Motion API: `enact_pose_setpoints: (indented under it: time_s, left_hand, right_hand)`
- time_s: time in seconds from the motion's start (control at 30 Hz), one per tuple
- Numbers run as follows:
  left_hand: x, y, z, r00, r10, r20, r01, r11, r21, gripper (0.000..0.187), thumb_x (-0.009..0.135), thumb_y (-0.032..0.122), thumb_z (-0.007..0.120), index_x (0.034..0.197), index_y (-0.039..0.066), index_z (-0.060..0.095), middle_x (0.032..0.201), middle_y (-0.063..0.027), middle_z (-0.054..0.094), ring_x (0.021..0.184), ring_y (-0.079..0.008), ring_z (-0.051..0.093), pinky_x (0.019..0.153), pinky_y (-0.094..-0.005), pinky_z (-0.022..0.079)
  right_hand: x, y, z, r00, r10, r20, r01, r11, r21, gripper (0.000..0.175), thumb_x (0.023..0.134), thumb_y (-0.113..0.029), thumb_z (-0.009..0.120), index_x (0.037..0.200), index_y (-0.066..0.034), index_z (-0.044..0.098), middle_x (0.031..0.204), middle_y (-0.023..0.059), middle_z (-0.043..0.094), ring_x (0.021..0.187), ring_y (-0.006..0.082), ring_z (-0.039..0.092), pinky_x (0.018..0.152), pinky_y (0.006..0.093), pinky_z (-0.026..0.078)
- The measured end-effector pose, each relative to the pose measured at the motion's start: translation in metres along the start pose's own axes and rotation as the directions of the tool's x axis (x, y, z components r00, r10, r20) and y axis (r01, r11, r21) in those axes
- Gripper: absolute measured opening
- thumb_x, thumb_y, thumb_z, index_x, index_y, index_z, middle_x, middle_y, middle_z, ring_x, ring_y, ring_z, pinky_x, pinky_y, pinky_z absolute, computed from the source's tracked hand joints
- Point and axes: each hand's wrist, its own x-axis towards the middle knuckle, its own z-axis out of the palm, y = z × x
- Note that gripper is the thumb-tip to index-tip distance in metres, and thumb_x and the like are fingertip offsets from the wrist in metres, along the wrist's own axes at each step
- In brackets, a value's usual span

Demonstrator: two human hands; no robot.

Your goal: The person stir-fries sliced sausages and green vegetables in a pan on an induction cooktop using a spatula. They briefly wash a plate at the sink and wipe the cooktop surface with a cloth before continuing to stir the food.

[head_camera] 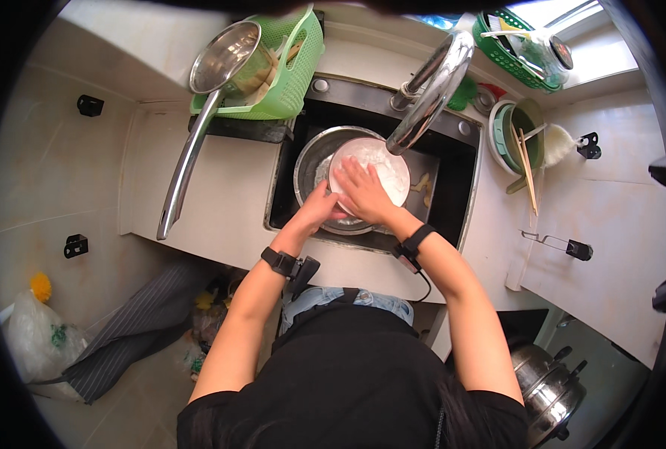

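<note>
A round, pale pink bowl (pixel 403 168) with white powder or foam in it, which I cannot tell, is tilted over a metal basin (pixel 305 163) in the dark sink. My left hand (pixel 318 209) holds the bowl's lower left rim, its fingers partly hidden beneath it. Over the white contents (pixel 386 171) lies my right hand (pixel 366 191), palm down with the fingers slightly apart; whether it grasps anything is hidden. More white stuff shows in the basin beside the bowl. The chrome faucet (pixel 431 101) arches above the bowl's upper right edge.
A steel saucepan (pixel 226 56) rests on a light green plastic basket (pixel 293 84) at the upper left, its long handle reaching over the counter (pixel 226 168). Stacked bowls (pixel 501 134) with chopsticks (pixel 526 168) stand right of the sink (pixel 473 179). Peel-like scraps (pixel 423 185) lie in the sink.
</note>
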Motion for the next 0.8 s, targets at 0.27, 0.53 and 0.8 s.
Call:
enact_pose_setpoints:
  time_s: [0.27,0.53,0.8]
  left_hand:
    - [-0.003,-0.003,0.002,1.000,-0.002,0.016,0.002,0.998,0.058,0.042,0.093,0.006,0.040,0.133,-0.004,0.030,0.117,-0.0204,0.054,0.090,-0.0251,0.066,0.074,-0.0317,0.059]
    - [0.001,-0.005,-0.002,0.999,0.036,0.015,-0.036,0.999,-0.023,0.043,0.094,0.007,0.040,0.135,0.002,0.029,0.118,-0.0186,0.055,0.092,-0.0243,0.065,0.076,-0.0325,0.059]
    - [0.002,-0.005,0.011,0.999,-0.009,0.051,0.009,1.000,-0.004,0.044,0.095,0.007,0.039,0.136,0.000,0.027,0.118,-0.0199,0.054,0.091,-0.0250,0.066,0.075,-0.0322,0.059]
  right_hand:
    - [-0.017,0.034,-0.029,0.993,0.118,-0.003,-0.118,0.990,-0.078,0.066,0.087,-0.033,0.058,0.141,-0.0020,0.036,0.148,0.0206,0.032,0.139,0.0358,0.028,0.113,0.0512,0.021]
    - [-0.025,0.015,-0.027,0.951,-0.262,0.167,0.250,0.964,0.089,0.063,0.089,-0.034,0.056,0.139,0.0001,0.039,0.146,0.0193,0.036,0.138,0.0321,0.030,0.113,0.0502,0.021]
    - [-0.003,0.020,-0.014,0.989,0.110,-0.103,-0.119,0.990,-0.079,0.063,0.090,-0.039,0.052,0.138,-0.0002,0.040,0.144,0.0225,0.037,0.138,0.0363,0.029,0.114,0.0494,0.018]
